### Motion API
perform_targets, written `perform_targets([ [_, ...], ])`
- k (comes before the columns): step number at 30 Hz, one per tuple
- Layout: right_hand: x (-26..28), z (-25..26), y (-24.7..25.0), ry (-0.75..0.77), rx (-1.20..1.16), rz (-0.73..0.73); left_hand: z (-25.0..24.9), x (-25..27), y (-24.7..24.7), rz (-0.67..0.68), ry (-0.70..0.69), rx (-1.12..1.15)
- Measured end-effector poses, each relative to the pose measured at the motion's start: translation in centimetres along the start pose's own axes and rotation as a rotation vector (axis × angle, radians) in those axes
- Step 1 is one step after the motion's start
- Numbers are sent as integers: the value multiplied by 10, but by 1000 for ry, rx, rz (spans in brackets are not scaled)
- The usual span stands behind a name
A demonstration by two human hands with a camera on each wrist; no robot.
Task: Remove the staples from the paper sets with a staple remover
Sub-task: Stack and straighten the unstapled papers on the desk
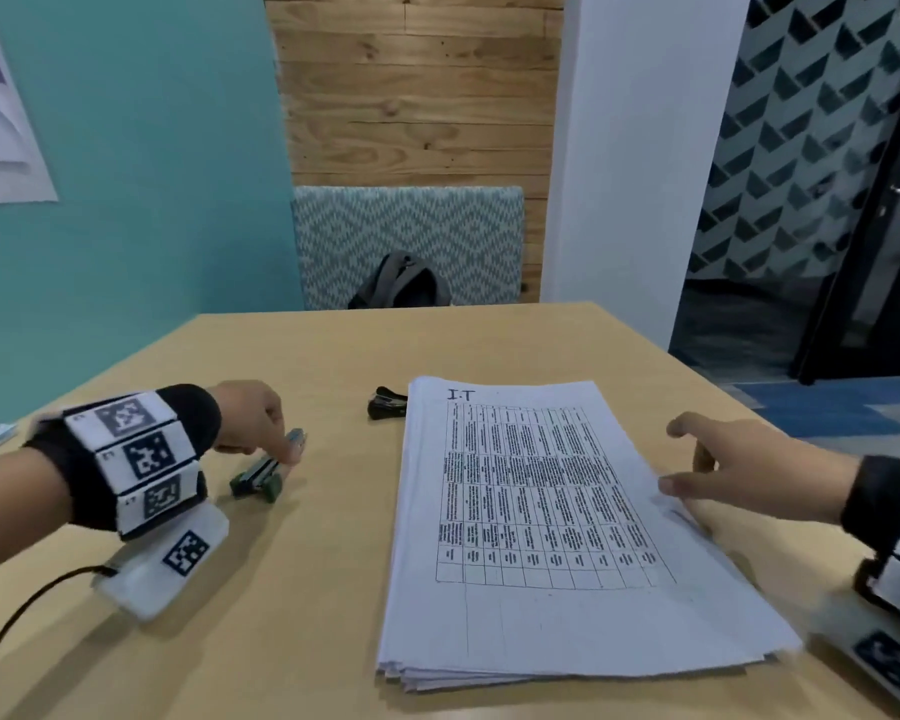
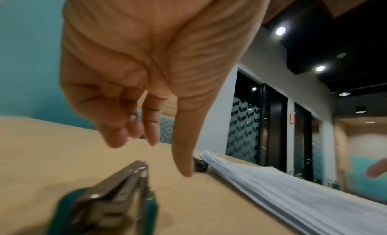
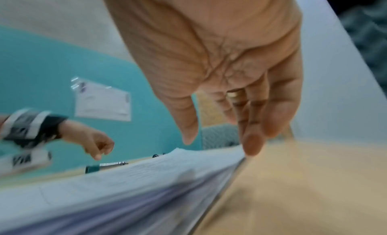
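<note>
— Lying nearest: the paper stack (image 1: 567, 537), fanned at its near edge, sitting right of centre on the wooden table (image 1: 281, 641), printed grid facing up, "I.T" lettered at the far left corner.

— And reaching in from the right?

— Hovering at the stack's right edge: the right hand (image 1: 739, 470), fingers straight and spread, gripping nothing. Fingertips (image 3: 253, 144) touching or almost touching the paper's edge in the right wrist view — too blurred for telling which. Wearing a ring on one finger.

— Moving left?

— Hanging over the green-handled stapler (image 1: 266, 472) on the left half of the table: the left hand (image 1: 250, 418), fingers loosely curled and pointing down, thumb stretching straight toward the tabletop. Holding nothing in the left wrist view; tool lying flat just below the fingers. Touching the tool or not — hard telling from the head view.

— Carrying anything on the wrists?

— Wearing black bands with square-patterned markers, a white block dangling under the left one, trailing a black cable.

— Farther out?

— Resting just beside the stack's far left corner: the black staple remover (image 1: 387, 402), untouched, well apart from both hands. Beyond the table's far edge, standing against the wood-panelled wall: a zigzag-patterned seat back (image 1: 406, 236) with a dark backpack (image 1: 401, 285) leaning in front.
</note>
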State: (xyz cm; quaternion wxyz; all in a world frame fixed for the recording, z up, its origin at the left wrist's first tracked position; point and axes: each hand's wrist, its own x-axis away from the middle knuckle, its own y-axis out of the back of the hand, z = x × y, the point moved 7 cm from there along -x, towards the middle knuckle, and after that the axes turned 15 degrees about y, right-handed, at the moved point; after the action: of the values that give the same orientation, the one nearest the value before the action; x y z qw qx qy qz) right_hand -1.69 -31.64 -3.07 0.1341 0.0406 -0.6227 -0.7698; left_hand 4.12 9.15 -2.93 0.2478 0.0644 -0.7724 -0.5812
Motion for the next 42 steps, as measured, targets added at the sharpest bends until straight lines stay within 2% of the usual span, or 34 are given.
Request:
perform_targets([
  [2, 6, 14, 16, 67, 248, -68, 15, -4, -5, 50, 76, -55],
  [3, 8, 22, 22, 97, 290, -111, 20, -3, -11, 83, 106, -82],
  [5, 9, 45, 26, 179, 250, -148, 26, 1, -20, 103, 131, -143],
  [7, 5, 70, 20, 263, 165, -126, 23, 3, -27, 93, 128, -159],
  [9, -1, 93, 8, 355, 141, -54, 20, 3, -32, 111, 134, -147],
  [11, -7, 112, -11, 461, 142, 84, 20, 1, -32, 144, 128, -109],
  [14, -9, 126, -38, 551, 169, 281, 18, -1, -22, 202, 89, 87],
  [16, -8, 130, -48, 577, 224, 327, 9, 10, -12, 210, 34, 248],
  [18, -7, 131, -51, 579, 296, 328, -5, 26, 0, 165, -59, 345],
  [22, -9, 133, -47, 548, 290, 370, -36, 67, 28, -44, -354, 585],
  [24, -11, 133, -40, 514, 193, 358, -46, 87, 37, -136, -498, 723],
  [26, -15, 136, -25, 485, -31, 239, -55, 104, 37, -134, -619, 854],
  [28, -15, 145, -12, 459, -519, 123, -65, 114, 31, -59, -700, 987],
  [30, -16, 157, -5, 417, -1078, 73, -75, 120, 24, 17, -759, 1091],
  [31, -16, 161, -1, 403, -1285, 31, -80, 123, 21, 38, -780, 1128],
  [34, -23, 162, 12, 392, -1669, -169, -91, 132, 16, 42, -834, 1200],
  [36, -25, 159, 22, 438, -1788, -288, -96, 134, 12, 87, -851, 1256],
  [38, -26, 157, 28, 536, -1761, -360, -102, 134, 6, 212, -805, 1303],
  [40, -25, 155, 33, 629, -1621, -430, -110, 130, -6, 460, -683, 1364],
  [42, -27, 152, 36, 662, -1579, -472, -118, 133, -20, 754, -562, 1431],
])
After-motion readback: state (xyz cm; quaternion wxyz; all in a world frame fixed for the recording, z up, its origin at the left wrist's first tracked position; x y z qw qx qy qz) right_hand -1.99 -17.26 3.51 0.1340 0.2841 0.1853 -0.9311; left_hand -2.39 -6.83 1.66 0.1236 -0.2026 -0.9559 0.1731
